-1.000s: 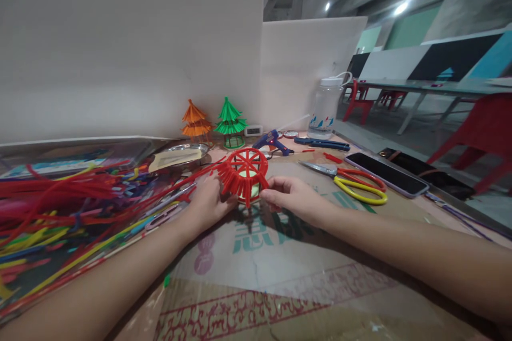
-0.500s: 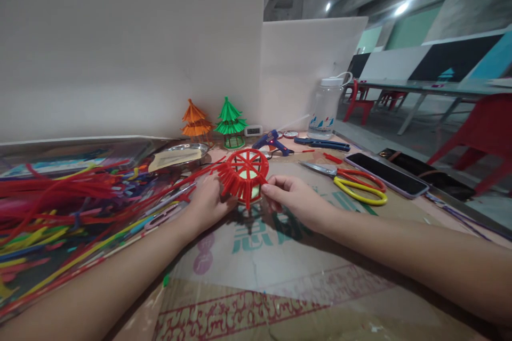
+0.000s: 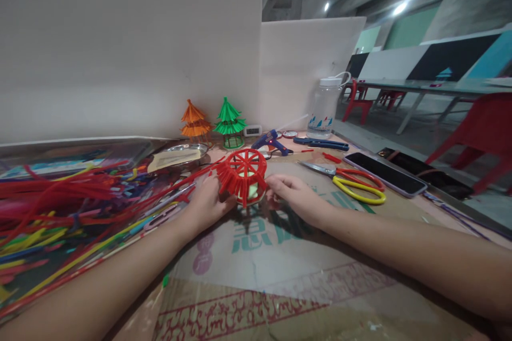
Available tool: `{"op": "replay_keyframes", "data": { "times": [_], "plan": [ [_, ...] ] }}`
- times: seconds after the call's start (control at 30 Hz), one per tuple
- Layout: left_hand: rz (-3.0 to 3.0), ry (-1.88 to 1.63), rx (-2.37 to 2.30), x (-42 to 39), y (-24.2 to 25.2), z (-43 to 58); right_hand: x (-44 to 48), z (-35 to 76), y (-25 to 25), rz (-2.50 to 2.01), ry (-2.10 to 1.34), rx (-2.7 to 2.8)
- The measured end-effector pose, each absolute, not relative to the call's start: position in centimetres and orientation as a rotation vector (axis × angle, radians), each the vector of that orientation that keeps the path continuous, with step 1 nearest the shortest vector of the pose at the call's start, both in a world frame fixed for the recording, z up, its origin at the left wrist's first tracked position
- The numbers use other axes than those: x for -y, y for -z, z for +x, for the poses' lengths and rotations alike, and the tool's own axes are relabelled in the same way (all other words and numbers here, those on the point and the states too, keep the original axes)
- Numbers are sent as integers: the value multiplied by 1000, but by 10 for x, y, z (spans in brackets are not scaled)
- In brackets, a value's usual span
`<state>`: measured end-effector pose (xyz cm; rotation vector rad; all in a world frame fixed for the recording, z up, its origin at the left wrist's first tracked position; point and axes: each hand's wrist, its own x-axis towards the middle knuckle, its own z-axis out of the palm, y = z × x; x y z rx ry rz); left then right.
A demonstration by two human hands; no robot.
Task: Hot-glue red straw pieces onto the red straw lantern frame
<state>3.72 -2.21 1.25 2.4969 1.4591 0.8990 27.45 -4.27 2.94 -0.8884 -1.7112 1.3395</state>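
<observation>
A small red pipe-cleaner pavilion (image 3: 242, 173) is in the middle, with a spoked ring on top and a fringe of short strips sloping down its near and left sides. My left hand (image 3: 208, 200) grips it low on the left, thumb toward the front. At its right edge, my right hand (image 3: 284, 194) has thumb and fingers drawn together against the fringe; the fingertips are partly hidden. Behind it stand a finished-looking orange pavilion (image 3: 194, 120) and a green pavilion (image 3: 230, 121), each with a two-tier roof.
Pipe cleaners (image 3: 52, 192) in many colours pile up at the left. A metal plate (image 3: 196, 152) lies behind my left hand. Further right are a glue gun (image 3: 270, 141), scissors (image 3: 356, 184), blue-handled pliers (image 3: 322, 143), a phone (image 3: 384, 173) and a water bottle (image 3: 321, 109).
The red pavilion has tipped slightly, so its top ring looks flatter. My right fingers have shifted a little at its right edge. My left hand keeps its hold.
</observation>
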Motion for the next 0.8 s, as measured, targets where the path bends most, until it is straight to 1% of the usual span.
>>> {"op": "replay_keyframes", "data": {
  "times": [0.1,0.2,0.3,0.4,0.67,0.8],
  "plan": [
    [2502,-897,-1411,22,-11,36,40,279,-28,-847,-1171,1731],
    [2498,-909,-1389,22,-11,36,39,283,-27,-791,-902,1870],
    [2521,-948,-1381,21,-11,36,41,286,-27,-829,-650,2051],
    [2532,-959,-1389,21,-11,37,44,286,-25,-880,-492,2109],
    [2532,-1002,-1365,20,-6,35,44,286,-23,-825,-357,2078],
    [2522,-989,-1315,17,-3,33,43,287,-21,-763,-400,2076]
  ]
}}
